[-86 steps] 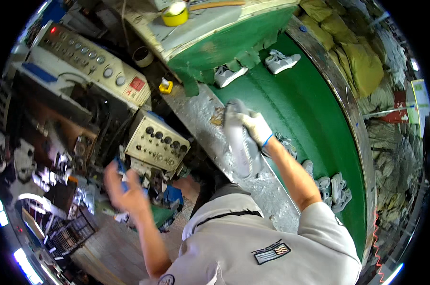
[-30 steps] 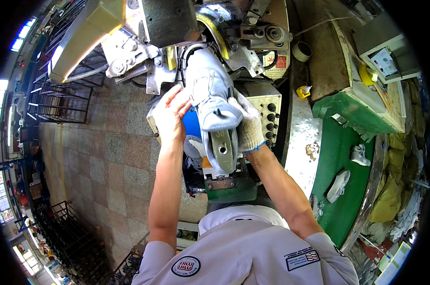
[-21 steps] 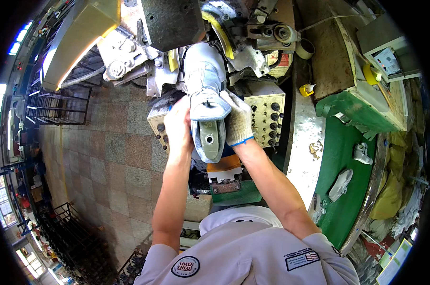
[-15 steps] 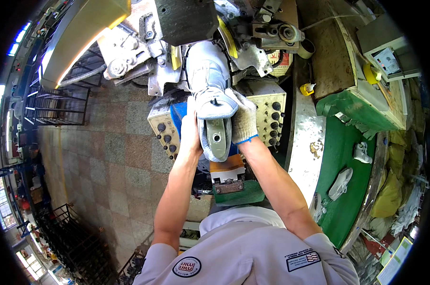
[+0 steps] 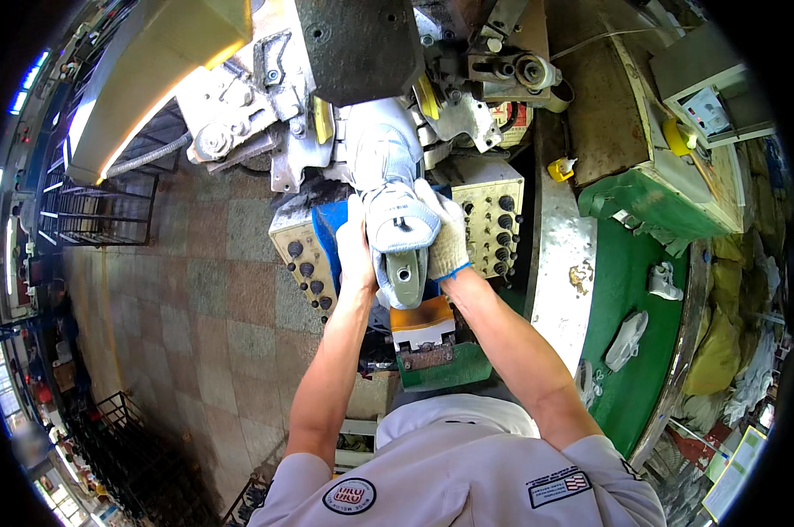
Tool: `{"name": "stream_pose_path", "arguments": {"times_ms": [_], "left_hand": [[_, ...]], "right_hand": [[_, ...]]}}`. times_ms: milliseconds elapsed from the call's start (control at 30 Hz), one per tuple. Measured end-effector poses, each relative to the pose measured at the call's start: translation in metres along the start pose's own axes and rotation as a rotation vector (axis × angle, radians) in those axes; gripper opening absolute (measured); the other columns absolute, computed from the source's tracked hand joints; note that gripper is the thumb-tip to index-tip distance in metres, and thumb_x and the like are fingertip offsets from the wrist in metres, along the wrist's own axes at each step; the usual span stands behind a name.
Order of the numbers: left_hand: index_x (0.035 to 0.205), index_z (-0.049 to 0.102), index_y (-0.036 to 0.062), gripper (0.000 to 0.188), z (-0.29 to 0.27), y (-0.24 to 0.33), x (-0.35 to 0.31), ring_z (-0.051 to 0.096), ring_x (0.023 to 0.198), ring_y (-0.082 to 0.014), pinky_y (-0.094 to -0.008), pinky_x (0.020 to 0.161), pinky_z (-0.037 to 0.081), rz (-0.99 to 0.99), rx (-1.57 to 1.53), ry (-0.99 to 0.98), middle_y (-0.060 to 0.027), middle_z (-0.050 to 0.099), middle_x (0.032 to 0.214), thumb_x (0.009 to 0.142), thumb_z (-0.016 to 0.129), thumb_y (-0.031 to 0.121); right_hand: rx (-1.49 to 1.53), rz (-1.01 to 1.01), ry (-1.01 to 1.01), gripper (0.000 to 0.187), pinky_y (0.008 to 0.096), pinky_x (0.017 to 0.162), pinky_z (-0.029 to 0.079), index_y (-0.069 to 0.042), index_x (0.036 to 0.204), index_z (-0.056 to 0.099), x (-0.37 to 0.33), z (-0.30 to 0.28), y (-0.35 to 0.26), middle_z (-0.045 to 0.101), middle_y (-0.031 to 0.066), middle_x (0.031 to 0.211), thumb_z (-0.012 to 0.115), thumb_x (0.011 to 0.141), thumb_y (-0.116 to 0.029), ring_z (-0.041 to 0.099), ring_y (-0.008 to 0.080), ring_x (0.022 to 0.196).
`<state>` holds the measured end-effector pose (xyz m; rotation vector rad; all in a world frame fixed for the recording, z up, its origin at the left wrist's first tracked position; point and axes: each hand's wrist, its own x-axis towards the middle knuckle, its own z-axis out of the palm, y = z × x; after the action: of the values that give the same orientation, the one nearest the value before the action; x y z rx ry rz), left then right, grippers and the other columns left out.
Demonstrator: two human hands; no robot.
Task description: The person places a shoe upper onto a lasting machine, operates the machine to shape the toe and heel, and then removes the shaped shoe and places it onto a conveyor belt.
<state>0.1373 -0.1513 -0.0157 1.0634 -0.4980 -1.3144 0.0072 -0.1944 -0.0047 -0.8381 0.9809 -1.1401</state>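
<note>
A light grey-blue lace-up shoe upper (image 5: 388, 154) sits on a grey-green shoe last (image 5: 404, 279), whose hole shows at the heel opening. Its toe points away from me, the tip hidden under a dark metal plate (image 5: 359, 48) of a machine. My left hand (image 5: 355, 246), bare, is closed along the left side of the heel. On the other side, my right hand (image 5: 448, 230) wears a whitish knit glove with a blue cuff edge and grips the heel and collar. Yellow-edged metal jaws (image 5: 324, 119) stand on both sides of the toe.
Control boxes with black knobs (image 5: 493, 220) flank the shoe. Below it is an orange-brown pad on a green block (image 5: 445, 367). At right, a green-topped bench (image 5: 621, 281) holds several pale shoes (image 5: 627, 341). A lamp-like hood (image 5: 155, 79) hangs at upper left; dark racks (image 5: 98, 206) stand beyond.
The dark plate now covers more of the toe. The heel has tipped slightly, so less of the last shows. Both hands keep their hold on the shoe upper.
</note>
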Motion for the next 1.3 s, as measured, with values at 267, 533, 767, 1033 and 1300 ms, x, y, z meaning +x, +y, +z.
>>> {"name": "stream_pose_path", "arguments": {"times_ms": [267,533,767,1033,1300], "left_hand": [[0.108,0.071,-0.0019,0.060,0.004,-0.001,0.000,0.064,0.083,-0.0113,-0.0289,0.077,0.052,0.089,0.100,-0.012,-0.0057,0.072,0.094,0.111,0.035,0.047],[0.117,0.067,-0.0081,0.043,-0.048,-0.021,-0.040,0.067,0.089,-0.0172,-0.0293,0.083,0.053,0.104,0.445,0.343,-0.0102,0.072,0.102,0.104,0.058,0.032],[0.137,0.052,-0.0105,0.074,-0.117,-0.137,-0.156,0.062,0.122,-0.0392,-0.0404,0.106,0.046,-0.101,0.718,0.543,-0.0296,0.063,0.130,0.084,0.080,0.032],[0.131,0.051,-0.0115,0.086,-0.130,-0.157,-0.110,0.058,0.119,-0.0470,-0.0487,0.102,0.046,-0.133,1.025,0.474,-0.0340,0.060,0.126,0.080,0.076,0.052],[0.105,0.065,-0.0068,0.066,-0.103,-0.081,-0.171,0.070,0.090,-0.0435,-0.0488,0.085,0.054,-0.026,1.149,0.465,-0.0282,0.071,0.096,0.074,0.082,0.049]], "right_hand": [[-0.479,-0.308,0.022,0.039,0.0303,0.065,0.048,0.004,0.093,0.069,0.009,-0.007,0.002,0.068,0.0067,0.081,0.064,0.099,-0.034,0.056,0.0107,0.072],[0.022,0.117,0.089,0.047,0.0356,0.079,0.059,0.004,0.125,0.063,-0.018,-0.049,-0.027,0.069,0.0187,0.116,0.057,0.102,-0.037,0.071,0.0259,0.095],[0.191,0.105,0.293,0.047,0.0426,0.078,0.060,0.005,0.131,0.054,-0.117,-0.190,-0.021,0.067,0.0248,0.121,0.062,0.099,-0.029,0.070,0.0342,0.101],[-0.012,0.222,0.335,0.052,0.0464,0.082,0.058,0.006,0.137,0.049,-0.149,-0.198,-0.020,0.063,0.0246,0.126,0.060,0.101,-0.030,0.067,0.0376,0.107],[-0.105,0.188,0.169,0.056,0.0438,0.084,0.058,0.005,0.141,0.048,-0.150,-0.170,-0.045,0.063,0.0242,0.127,0.061,0.100,-0.031,0.068,0.0355,0.108]]}}
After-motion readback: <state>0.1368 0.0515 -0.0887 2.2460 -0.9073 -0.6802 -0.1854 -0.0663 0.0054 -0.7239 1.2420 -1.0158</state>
